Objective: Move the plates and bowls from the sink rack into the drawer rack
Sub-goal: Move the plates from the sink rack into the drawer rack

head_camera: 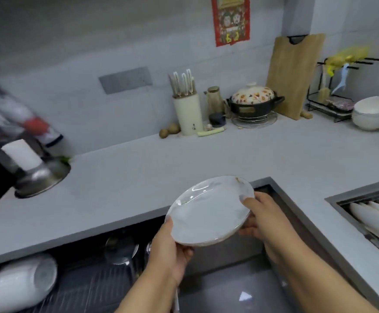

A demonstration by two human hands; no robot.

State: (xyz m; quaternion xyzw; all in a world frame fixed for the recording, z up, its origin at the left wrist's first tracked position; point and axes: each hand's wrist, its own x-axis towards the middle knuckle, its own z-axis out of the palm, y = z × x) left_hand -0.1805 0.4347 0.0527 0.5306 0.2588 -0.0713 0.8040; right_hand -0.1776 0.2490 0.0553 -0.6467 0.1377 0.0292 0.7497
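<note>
Your left hand point(168, 251) and right hand point(264, 219) grasp a white plate point(211, 211) by opposite rims, thumbs over its upper face, fingers curled beneath. The plate tilts in the air above the dark sink point(229, 285). Beyond your right fingers, further plates point(373, 216) stand on edge in a rack.

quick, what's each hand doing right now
Left hand: grips the white plate at its near-left rim.
Right hand: grips the same plate's right rim.
</note>
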